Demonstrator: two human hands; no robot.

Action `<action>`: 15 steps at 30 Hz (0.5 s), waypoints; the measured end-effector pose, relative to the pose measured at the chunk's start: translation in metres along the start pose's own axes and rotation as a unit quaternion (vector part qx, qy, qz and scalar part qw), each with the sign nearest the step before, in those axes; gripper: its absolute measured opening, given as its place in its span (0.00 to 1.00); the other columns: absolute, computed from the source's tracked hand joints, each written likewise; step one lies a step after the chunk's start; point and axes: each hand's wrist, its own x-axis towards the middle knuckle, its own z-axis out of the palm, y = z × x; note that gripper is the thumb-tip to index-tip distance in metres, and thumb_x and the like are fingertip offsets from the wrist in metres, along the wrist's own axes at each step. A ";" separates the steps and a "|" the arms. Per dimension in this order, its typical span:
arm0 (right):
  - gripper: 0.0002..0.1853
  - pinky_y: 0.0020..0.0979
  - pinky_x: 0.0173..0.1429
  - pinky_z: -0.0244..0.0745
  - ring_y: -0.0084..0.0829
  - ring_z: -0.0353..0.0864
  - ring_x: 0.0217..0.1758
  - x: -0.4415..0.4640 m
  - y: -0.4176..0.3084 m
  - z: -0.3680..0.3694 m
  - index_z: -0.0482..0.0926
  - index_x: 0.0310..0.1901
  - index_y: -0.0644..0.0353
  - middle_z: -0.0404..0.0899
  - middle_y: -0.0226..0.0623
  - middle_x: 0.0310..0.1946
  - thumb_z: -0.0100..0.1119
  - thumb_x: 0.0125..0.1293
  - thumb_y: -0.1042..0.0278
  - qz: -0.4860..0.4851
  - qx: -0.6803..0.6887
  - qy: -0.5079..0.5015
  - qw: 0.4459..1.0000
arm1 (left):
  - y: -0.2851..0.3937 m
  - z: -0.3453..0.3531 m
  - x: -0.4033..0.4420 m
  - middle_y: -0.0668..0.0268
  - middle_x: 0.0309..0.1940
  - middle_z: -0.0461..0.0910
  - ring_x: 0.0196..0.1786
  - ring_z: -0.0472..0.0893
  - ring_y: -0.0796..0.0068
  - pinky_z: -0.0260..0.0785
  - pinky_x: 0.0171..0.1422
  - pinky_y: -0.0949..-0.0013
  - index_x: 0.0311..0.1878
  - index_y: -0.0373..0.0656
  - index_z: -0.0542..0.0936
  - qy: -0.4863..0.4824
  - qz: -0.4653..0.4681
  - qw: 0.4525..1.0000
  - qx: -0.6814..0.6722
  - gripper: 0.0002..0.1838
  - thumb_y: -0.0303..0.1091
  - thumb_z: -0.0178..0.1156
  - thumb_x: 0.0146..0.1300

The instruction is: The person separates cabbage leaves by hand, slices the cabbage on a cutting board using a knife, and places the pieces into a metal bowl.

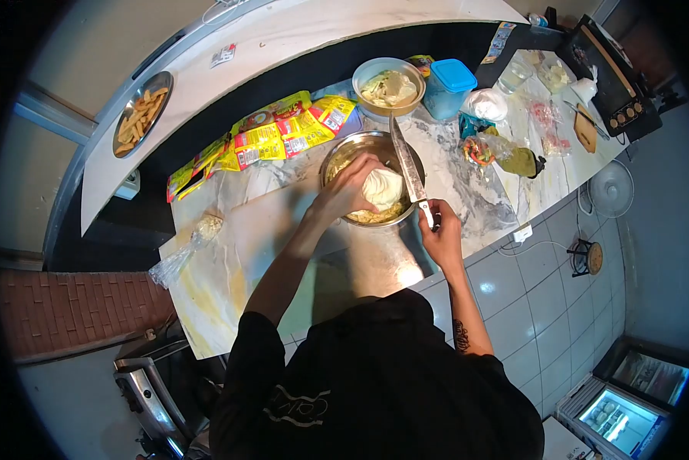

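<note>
Marble counter (pixel 467 201): left hand (pixel 351 186) grips cabbage (pixel 385 189); right, knife (pixel 409 165).

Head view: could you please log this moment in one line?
left hand: holding pale round item at metal bowl | right hand: holding knife

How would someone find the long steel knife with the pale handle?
On the marbled white counter sits a round shiny metal bowl. Over its right side in the picture slants the long steel knife with a pale handle. Among its neighbours, it alone is gripped in the right hand, blade pointing away.
</note>
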 end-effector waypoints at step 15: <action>0.12 0.29 0.31 0.69 0.23 0.74 0.27 0.025 -0.003 0.010 0.70 0.42 0.65 0.77 0.39 0.30 0.63 0.64 0.71 0.045 0.134 -0.049 0.989 | -0.003 0.002 -0.027 0.61 0.48 0.78 0.54 0.79 0.60 0.73 0.58 0.63 0.38 0.35 0.78 0.033 0.022 0.995 -0.095 0.18 0.27 0.75 0.44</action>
